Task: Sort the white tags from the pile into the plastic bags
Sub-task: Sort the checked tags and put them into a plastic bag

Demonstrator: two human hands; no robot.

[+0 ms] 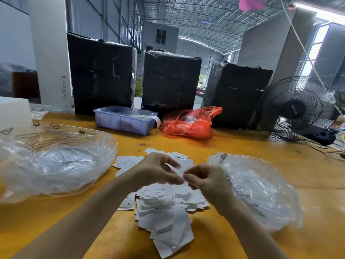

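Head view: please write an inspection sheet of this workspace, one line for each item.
Surface: yellow-orange table, wide and flat.
Job's things: pile of white tags in the middle; clear plastic bag on the left and clear plastic bag on the right, both with tags inside.
Clutter: lilac bin, red plastic bag, white block at the far left.
Grippers: left hand and right hand together pinch one tag above the pile.
Cables: thin wires near the fan; a string hangs from above.
Surroundings: three black wrapped bales behind the table; warehouse hall with a metal roof.
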